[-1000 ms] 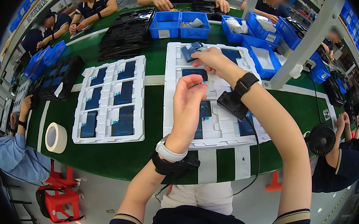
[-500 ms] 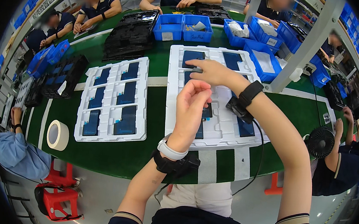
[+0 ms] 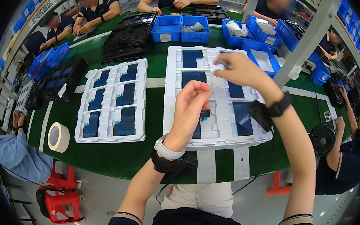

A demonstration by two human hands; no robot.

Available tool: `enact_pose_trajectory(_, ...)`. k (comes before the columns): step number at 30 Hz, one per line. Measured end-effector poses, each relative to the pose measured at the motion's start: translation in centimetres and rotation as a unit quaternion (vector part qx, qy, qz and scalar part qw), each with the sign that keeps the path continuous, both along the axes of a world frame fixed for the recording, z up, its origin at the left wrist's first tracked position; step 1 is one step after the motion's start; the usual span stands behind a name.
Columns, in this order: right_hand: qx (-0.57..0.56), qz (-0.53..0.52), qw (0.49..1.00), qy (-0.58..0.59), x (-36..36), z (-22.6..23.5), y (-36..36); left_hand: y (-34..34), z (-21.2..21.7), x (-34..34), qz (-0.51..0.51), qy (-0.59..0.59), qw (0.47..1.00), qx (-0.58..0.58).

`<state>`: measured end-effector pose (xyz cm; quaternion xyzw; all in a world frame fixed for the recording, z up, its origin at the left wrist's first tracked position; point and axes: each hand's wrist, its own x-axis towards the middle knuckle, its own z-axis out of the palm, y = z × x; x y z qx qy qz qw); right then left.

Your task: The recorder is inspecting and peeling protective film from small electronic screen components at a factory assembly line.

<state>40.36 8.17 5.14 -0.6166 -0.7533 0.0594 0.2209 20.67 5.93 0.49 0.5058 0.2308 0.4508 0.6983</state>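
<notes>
Above the right white plastic tray [image 3: 170, 111] both hands hover. My right hand [image 3: 244, 71] is over its far right part, pinching a small dark grey piece [image 3: 223, 62] whose kind I cannot make out. Dark blue flat panels lie in the tray's recesses, among them a far left panel [image 3: 191, 59] and a near right panel [image 3: 243, 119]. My left hand [image 3: 191, 103] is closed above the tray's left half, thumb and fingertips together; anything between them is too small to name. It partly hides panels below.
A second white tray [image 3: 109, 111] with several panels lies to the left, near a tape roll [image 3: 58, 137]. Black trays [image 3: 129, 36] are stacked behind. Blue bins [image 3: 166, 29] line the far side. A metal post [image 3: 306, 42] rises at right, near a black fan [image 3: 322, 140]. Other people sit around.
My right hand has moved right, from the far left panel to over the far right one, with the small grey piece still in its fingers. My left hand has hardly moved.
</notes>
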Motion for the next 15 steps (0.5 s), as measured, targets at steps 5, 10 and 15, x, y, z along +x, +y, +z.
enact_pose_trajectory(5,0.004,-0.208,0.977,-0.048,3.0,0.1,-8.1,-0.8,2.0,-2.1,-0.095,0.011,0.993,0.071)
enact_pose_trajectory(10,-0.089,-0.255,0.963,-0.007,3.9,-0.4,-14.4,0.5,2.3,-10.4,-0.031,0.154,0.967,0.2)
enact_pose_trajectory(15,-0.089,-0.244,0.963,0.066,3.2,-1.6,-17.4,5.1,-1.2,-22.4,0.228,0.464,0.792,0.325)
